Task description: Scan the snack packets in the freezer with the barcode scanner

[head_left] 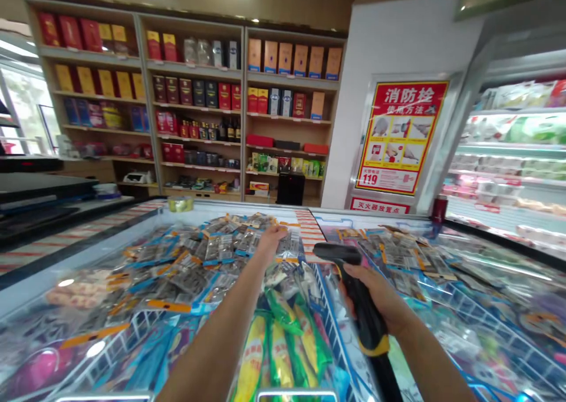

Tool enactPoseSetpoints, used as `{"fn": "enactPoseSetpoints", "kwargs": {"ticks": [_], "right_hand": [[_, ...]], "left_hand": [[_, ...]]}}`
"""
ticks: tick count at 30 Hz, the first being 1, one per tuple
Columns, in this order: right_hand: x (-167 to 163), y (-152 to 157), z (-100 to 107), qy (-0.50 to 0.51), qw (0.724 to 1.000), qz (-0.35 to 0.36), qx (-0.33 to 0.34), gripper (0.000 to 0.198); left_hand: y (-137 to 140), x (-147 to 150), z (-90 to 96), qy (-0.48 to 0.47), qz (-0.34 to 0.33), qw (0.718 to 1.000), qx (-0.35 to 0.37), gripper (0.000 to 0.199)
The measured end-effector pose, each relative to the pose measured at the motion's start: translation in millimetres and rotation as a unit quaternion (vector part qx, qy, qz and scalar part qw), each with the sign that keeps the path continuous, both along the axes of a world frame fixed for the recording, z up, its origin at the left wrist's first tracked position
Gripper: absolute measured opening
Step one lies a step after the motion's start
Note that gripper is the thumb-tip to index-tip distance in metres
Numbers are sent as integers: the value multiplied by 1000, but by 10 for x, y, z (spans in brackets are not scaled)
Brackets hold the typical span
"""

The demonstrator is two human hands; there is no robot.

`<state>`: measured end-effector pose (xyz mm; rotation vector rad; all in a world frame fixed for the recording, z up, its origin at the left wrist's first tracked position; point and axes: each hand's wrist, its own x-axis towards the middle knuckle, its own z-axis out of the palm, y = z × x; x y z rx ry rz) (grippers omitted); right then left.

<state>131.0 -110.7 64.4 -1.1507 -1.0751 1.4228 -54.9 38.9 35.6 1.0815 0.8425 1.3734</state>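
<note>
My left hand (273, 235) reaches out over the freezer and pinches a small clear packet (289, 246) with an orange and blue edge. My right hand (374, 287) is wrapped round the handle of a black and yellow barcode scanner (360, 296). The scanner's head points left, towards the packet, with a gap between them. Many similar packets (220, 247) lie in a loose heap to the left of and beyond my left hand. Below my hands, yellow and green corn packs (280, 349) lie in a wire basket (327, 307).
More packets (402, 257) lie on the right half, past a striped divider (309, 231). A yellow tape roll (180, 204) sits on the far left rim. Shelves (198, 104) of boxes stand behind, with a fire hydrant poster (401, 137) and a lit chiller (508, 154) at right.
</note>
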Motion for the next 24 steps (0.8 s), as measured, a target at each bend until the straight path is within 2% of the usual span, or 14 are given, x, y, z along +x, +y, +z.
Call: {"fn": "enactPoseSetpoints", "kwargs": {"ticks": [4,12,18,24], "right_hand": [[-257,-71,-51,-29,1000,3,-11,23],[-248,-83,-106,-18,999,-33,-30,23],[-229,-110,-72,10,999,-37,-36,23],[-243,-17,-124,7,999,-39,-36,23]], "left_hand": [[80,-27,-126,-53,31,998,5,25],[212,-99,-189,-75,73,994,12,30],[213,-95,-184,-36,98,994,25,27],[195,-84,-165,72,163,983,44,22]]}}
